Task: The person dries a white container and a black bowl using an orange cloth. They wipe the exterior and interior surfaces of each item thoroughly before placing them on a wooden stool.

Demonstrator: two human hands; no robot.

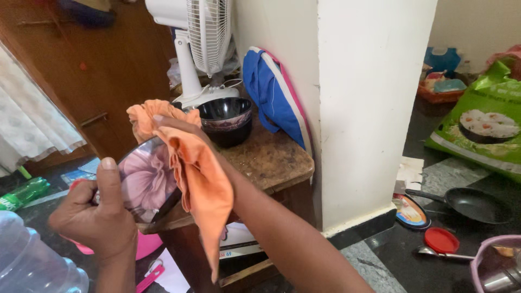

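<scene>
Plate (pixel 145 182) with a pink flower pattern is held tilted up on edge in front of the person, above the near corner of the small wooden desk (pixel 271 160). Their left hand (pixel 95 217) is clenched around its lower left rim, thumb pressed flat on the face, which seems to steady it against the push of the wiping. Their right hand (pixel 179 130) grasps an orange cloth (pixel 198 179), bunched over the plate's upper right edge with a long fold hanging down past the desk's front (the fingers are mostly buried in it). Just behind the cloth a dark bowl (pixel 225 119) stands on the desk, near the base of a white fan (pixel 198 49). A white pillar (pixel 347 108) closes in the right side, so free room lies mostly toward the person. On the dark floor beyond it lie a black pan (pixel 477 205) and a red lid (pixel 441 240).
</scene>
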